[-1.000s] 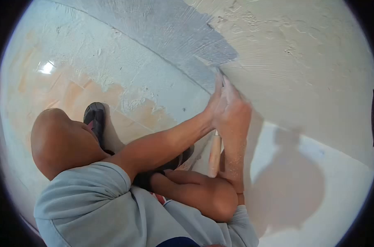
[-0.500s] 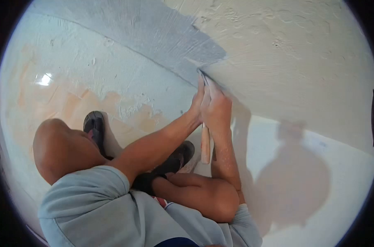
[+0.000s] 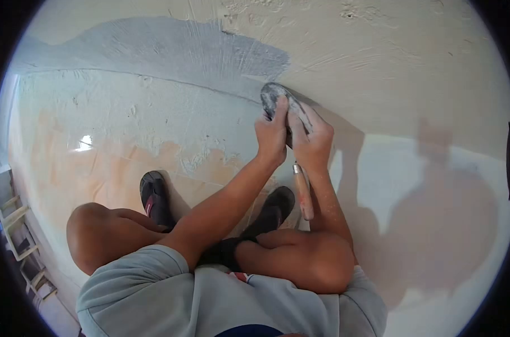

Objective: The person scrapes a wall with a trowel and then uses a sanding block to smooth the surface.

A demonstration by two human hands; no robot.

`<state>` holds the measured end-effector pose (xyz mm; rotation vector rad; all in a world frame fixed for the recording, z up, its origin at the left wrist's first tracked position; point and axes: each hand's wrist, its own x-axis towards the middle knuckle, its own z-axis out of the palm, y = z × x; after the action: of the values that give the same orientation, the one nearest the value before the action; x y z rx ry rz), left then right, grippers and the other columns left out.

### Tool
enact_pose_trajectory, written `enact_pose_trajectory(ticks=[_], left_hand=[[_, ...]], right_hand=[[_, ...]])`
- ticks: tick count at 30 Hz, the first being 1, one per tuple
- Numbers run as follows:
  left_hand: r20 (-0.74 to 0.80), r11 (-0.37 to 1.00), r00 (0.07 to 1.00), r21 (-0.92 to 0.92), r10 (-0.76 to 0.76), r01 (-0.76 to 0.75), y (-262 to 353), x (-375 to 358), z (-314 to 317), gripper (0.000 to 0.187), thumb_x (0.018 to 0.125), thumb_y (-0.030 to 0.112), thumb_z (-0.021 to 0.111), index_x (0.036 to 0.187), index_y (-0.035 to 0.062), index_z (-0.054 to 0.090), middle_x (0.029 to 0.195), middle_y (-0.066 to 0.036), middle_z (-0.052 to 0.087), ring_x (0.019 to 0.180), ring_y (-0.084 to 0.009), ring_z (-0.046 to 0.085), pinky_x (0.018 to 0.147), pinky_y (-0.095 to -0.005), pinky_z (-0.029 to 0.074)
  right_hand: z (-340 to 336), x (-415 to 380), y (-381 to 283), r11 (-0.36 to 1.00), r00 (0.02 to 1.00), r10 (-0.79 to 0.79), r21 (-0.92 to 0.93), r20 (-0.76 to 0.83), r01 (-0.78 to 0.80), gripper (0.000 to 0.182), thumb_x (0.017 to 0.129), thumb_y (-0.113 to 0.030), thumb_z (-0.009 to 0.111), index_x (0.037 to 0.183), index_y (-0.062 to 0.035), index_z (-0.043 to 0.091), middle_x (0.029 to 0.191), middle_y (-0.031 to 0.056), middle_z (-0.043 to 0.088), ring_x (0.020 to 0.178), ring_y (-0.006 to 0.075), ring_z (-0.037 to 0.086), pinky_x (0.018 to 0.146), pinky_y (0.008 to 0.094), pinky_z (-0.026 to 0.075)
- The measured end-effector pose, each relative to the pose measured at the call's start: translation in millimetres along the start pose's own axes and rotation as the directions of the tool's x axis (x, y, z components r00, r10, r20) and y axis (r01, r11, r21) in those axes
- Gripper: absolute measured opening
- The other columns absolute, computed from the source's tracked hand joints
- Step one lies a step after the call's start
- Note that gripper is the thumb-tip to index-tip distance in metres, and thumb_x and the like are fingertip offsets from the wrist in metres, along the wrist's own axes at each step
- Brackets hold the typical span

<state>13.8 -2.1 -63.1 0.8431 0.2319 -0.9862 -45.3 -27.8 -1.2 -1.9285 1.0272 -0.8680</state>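
Observation:
A trowel [image 3: 302,194] with a wooden handle and a rounded, dark grey blade caked in white is between my two hands. Its blade tip lies near the wall, and the handle hangs down towards my right forearm. My left hand [image 3: 272,133] grips the blade's left side, thumb pressed on its face. Around the other side of the blade, my right hand [image 3: 314,140] is closed, with the handle sticking out below it. Both hands look dusted with white. Behind the blade is the cream wall [image 3: 390,84], with a darker grey patch [image 3: 165,48] beside it.
A whitish floor [image 3: 109,123] with orange-tinted patches meets the wall along a dark seam. My dark shoes [image 3: 156,194] are planted below my hands, knees bent to either side. A ladder-like frame [image 3: 19,230] lies at the far left. Shadows fall on the right.
The blade has turned from edge-on at the wall to showing its broad face. My hands have shifted on it, and the view has swung, showing more of the left side.

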Motion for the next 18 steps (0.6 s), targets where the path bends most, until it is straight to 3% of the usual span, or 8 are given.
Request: enact_pose_trajectory(ticks=[1,4,7,8,10,13,16,18], left_hand=[[-0.031,0.996,0.999,0.087,-0.035,0.037,8,5,-8,0.036,0.099,0.037,0.066,0.097,0.0016,0.064,0.085,-0.001,0.063,0.073,-0.0085,0.055,0.062,-0.0269,0.047],[0.019,0.997,0.999,0.076,-0.03,0.029,28,24,-30,0.043,0.102,0.044,0.058,0.094,0.0026,0.065,0.079,-0.002,0.061,0.067,-0.0091,0.054,0.058,-0.0285,0.046],[0.049,0.993,0.999,0.121,0.012,-0.018,34,27,-34,0.042,0.103,0.043,0.059,0.094,0.0031,0.064,0.079,-0.002,0.061,0.068,-0.0095,0.055,0.058,-0.028,0.047],[0.033,0.999,0.999,0.019,0.035,-0.035,31,25,-30,0.04,0.102,0.042,0.061,0.096,0.0023,0.064,0.081,-0.002,0.062,0.071,-0.0096,0.056,0.06,-0.0277,0.047],[-0.014,0.997,1.0,0.081,-0.016,0.017,26,19,-23,0.036,0.101,0.038,0.064,0.098,0.0012,0.064,0.085,-0.002,0.063,0.074,-0.009,0.056,0.063,-0.0276,0.047],[0.002,0.996,1.0,0.09,0.011,-0.011,5,15,-19,0.03,0.098,0.031,0.069,0.099,0.0013,0.065,0.086,-0.001,0.064,0.074,-0.0078,0.056,0.062,-0.0266,0.047],[0.011,0.993,1.0,0.114,0.013,-0.014,-2,4,-8,0.028,0.095,0.028,0.073,0.096,0.0006,0.064,0.086,-0.001,0.064,0.073,-0.0076,0.056,0.063,-0.026,0.048],[0.015,0.997,1.0,0.079,0.023,-0.024,-6,3,-6,0.028,0.094,0.027,0.074,0.096,0.0005,0.064,0.086,-0.002,0.065,0.074,-0.0079,0.057,0.064,-0.0262,0.049]], right_hand=[[9,1,-3,0.991,1.0,-0.008,-0.137,0.015,0.01,0.028,0.09,-0.01,0.065,0.115,0.0037,0.069,0.096,0.0205,0.074,0.088,0.0259,0.074,0.079,0.0352,0.055],[44,10,-6,0.992,0.992,-0.114,-0.046,0.061,0.117,0.026,0.091,-0.01,0.062,0.113,0.0008,0.069,0.098,0.0242,0.071,0.094,0.0395,0.071,0.08,0.0389,0.055],[51,7,0,0.993,0.991,-0.12,-0.001,0.05,0.12,0.026,0.091,-0.01,0.062,0.113,0.0007,0.069,0.098,0.0242,0.071,0.093,0.0394,0.071,0.079,0.0384,0.055],[47,6,-2,0.992,0.991,-0.117,-0.035,0.062,0.12,0.026,0.091,-0.01,0.063,0.113,0.0021,0.069,0.099,0.0233,0.072,0.093,0.0356,0.073,0.079,0.0374,0.055],[40,2,10,0.985,0.985,-0.17,0.013,-0.012,0.17,0.027,0.091,-0.01,0.065,0.114,0.004,0.069,0.099,0.0205,0.074,0.091,0.0286,0.075,0.079,0.0353,0.055],[18,-7,10,0.997,0.997,-0.068,-0.032,-0.031,0.067,0.025,0.09,-0.006,0.064,0.112,0.0046,0.07,0.098,0.0214,0.074,0.088,0.0298,0.075,0.077,0.0353,0.056],[5,-13,9,0.999,0.998,0.029,-0.019,-0.064,-0.03,0.026,0.092,-0.006,0.064,0.114,0.0049,0.069,0.096,0.0184,0.075,0.087,0.0223,0.073,0.078,0.0332,0.056],[2,-12,14,0.998,0.998,-0.006,-0.069,-0.06,0.001,0.027,0.092,-0.007,0.065,0.116,0.0049,0.069,0.1,0.0181,0.075,0.089,0.0209,0.072,0.081,0.0323,0.055]])
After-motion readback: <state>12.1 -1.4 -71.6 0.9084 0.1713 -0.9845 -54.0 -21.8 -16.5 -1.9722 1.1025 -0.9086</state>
